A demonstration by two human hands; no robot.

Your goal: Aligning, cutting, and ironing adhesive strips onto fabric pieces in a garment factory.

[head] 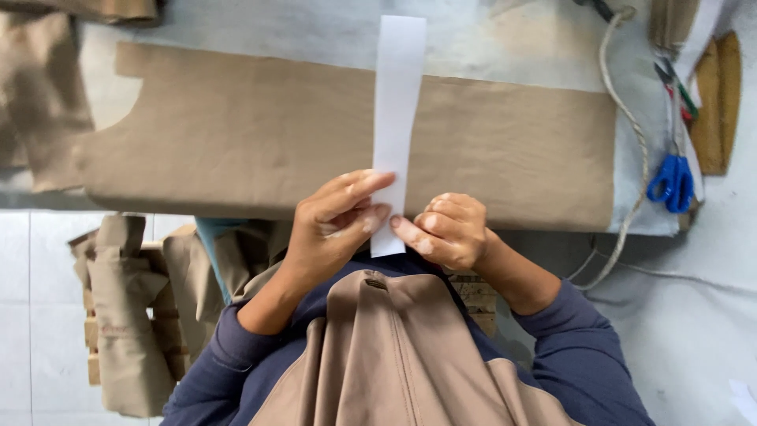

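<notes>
While tan fabric (315, 142) lies beneath, both hands, left (335, 221) and right (449, 229), pinch a white paper strip (396, 102).

No packages, signs or screens show — only one blank white paper strip (397, 118), long and narrow, lying across the tan cloth — possibly a label.

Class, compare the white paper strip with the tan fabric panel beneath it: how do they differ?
The white paper strip is narrow; the tan fabric panel is broad. The strip runs away from the person; the panel runs across the table. The strip is pinched by the left hand and right hand; the panel lies unheld. Both are flat.
</notes>
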